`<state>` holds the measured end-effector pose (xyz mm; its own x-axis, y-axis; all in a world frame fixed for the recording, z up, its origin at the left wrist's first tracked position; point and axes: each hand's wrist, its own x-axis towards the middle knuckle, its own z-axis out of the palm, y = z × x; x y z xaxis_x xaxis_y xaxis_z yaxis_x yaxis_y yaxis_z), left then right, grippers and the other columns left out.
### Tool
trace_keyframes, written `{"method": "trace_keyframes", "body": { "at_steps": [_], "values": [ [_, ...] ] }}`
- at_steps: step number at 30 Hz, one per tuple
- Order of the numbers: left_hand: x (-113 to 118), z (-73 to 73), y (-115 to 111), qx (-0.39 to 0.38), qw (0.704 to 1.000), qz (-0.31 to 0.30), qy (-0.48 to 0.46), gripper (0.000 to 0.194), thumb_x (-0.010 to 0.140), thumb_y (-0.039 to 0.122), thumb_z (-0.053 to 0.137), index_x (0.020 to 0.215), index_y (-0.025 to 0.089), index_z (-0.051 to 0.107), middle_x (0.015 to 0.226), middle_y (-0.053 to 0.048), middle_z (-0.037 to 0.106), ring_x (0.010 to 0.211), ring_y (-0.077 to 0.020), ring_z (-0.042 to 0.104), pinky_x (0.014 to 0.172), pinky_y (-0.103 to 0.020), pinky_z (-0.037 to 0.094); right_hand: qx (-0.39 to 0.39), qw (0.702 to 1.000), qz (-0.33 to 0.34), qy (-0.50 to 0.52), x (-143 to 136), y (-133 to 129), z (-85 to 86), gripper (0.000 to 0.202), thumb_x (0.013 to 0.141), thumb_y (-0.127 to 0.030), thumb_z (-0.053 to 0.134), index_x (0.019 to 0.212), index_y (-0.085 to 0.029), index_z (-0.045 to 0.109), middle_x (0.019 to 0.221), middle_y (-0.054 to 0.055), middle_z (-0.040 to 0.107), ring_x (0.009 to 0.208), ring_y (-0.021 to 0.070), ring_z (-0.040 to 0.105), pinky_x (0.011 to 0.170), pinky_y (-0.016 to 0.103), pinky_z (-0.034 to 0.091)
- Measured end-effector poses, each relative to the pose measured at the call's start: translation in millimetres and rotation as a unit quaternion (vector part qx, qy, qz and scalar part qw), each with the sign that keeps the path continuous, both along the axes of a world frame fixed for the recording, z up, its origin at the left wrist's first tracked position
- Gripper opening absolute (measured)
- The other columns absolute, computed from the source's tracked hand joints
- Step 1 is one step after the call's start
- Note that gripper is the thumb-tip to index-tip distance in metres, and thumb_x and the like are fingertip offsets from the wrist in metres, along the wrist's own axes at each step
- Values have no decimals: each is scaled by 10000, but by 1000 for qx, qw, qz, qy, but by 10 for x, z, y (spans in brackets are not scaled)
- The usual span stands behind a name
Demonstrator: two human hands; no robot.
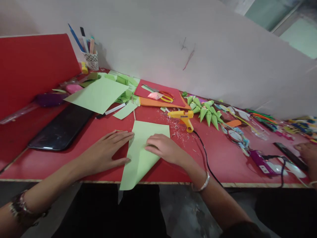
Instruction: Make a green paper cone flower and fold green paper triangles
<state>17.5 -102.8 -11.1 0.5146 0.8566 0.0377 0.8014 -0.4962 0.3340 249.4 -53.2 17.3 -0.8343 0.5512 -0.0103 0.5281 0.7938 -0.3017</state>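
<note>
Evidently mid-job, a pale-green paper sheet [140, 147] overhangs the red tabletop's [232, 168] front edge, its lower R side curving softly w/ no sharp crease visible & no cuts yet, the L hand [109, 150] open & flat at its L edge, gripping nothing, the R hand [164, 148] half-curled on top, grip unclear. Just beyond, a yellow plastic glue gun [183, 114] lies nr. wispy shreds [177, 132] & a cluster of pointed green paper cones [205, 110], apparently made up already; farther back, crumpled green offcuts [126, 95] lie & a patterned pen cup [91, 61] stands by the wall [148, 39].
</note>
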Motion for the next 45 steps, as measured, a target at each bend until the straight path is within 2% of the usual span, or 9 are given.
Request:
{"method": "trace_keyframes", "body": {
  "at_steps": [5, 8, 12, 17, 30, 36, 41, 45],
  "values": [
    [46, 50, -11, -19, 1000, 5, 5, 546, 901, 489, 239, 1372, 220, 311, 1424, -43, 354, 1296, -216, 321, 1075, -400, 210, 53, 998, -14, -14, -257, 223, -153, 255, 892, -358, 448, 820, -156, 584, 753, 48, 626, 689, 153, 538, 616, 252, 310],
    [86, 19, -31, 1, 1000, 20, 17, 644, 855, 577, 291, 1367, 188, 320, 1428, -69, 343, 1299, -244, 312, 1081, -414, 189, 73, 997, -4, 10, -303, 282, -225, 255, 881, -385, 457, 865, -159, 573, 792, 57, 635, 714, 162, 546, 622, 256, 307],
    [131, -41, -55, 22, 998, 59, 26, 831, 763, 677, 367, 1397, 154, 243, 1437, -100, 318, 1298, -275, 306, 1082, -417, 188, 74, 996, 4, 45, -292, 296, -289, 269, 890, -393, 428, 881, -159, 560, 829, 57, 634, 753, 170, 542, 653, 260, 325],
    [139, -57, -50, 9, 997, 69, 24, 868, 735, 695, 383, 1397, 151, 243, 1427, -104, 337, 1294, -285, 310, 1080, -421, 192, 63, 995, -4, 78, -286, 292, -344, 264, 912, -360, 378, 858, -160, 542, 812, 48, 609, 769, 161, 516, 695, 254, 342],
    [105, -37, 6, -1, 998, 49, 27, 885, 728, 704, 386, 1410, 170, 205, 1437, -100, 318, 1286, -298, 312, 1067, -423, 195, 85, 994, -18, 64, -331, 392, -357, 284, 933, -338, 322, 813, -162, 511, 782, 44, 567, 752, 157, 482, 687, 250, 324],
    [64, -34, 63, -2, 999, 29, 19, 868, 733, 690, 395, 1409, 176, 215, 1434, -102, 320, 1287, -294, 305, 1066, -415, 194, 78, 996, -31, 38, -369, 470, -350, 266, 930, -345, 335, 829, -169, 506, 781, 30, 566, 729, 146, 490, 620, 245, 290],
    [83, -25, 22, 11, 999, 15, 25, 903, 703, 705, 422, 1415, 201, 187, 1450, -84, 289, 1291, -295, 296, 1081, -419, 160, 86, 995, -37, 47, -361, 466, -346, 278, 929, -359, 332, 813, -173, 503, 803, 33, 561, 764, 147, 477, 634, 245, 289],
    [114, -42, -49, 27, 999, 25, 24, 908, 720, 700, 408, 1419, 173, 166, 1453, -94, 282, 1301, -284, 281, 1095, -407, 135, 68, 995, -26, 74, -339, 488, -363, 296, 931, -371, 316, 780, -176, 479, 767, 18, 535, 735, 134, 449, 631, 236, 292]
  ]
}}
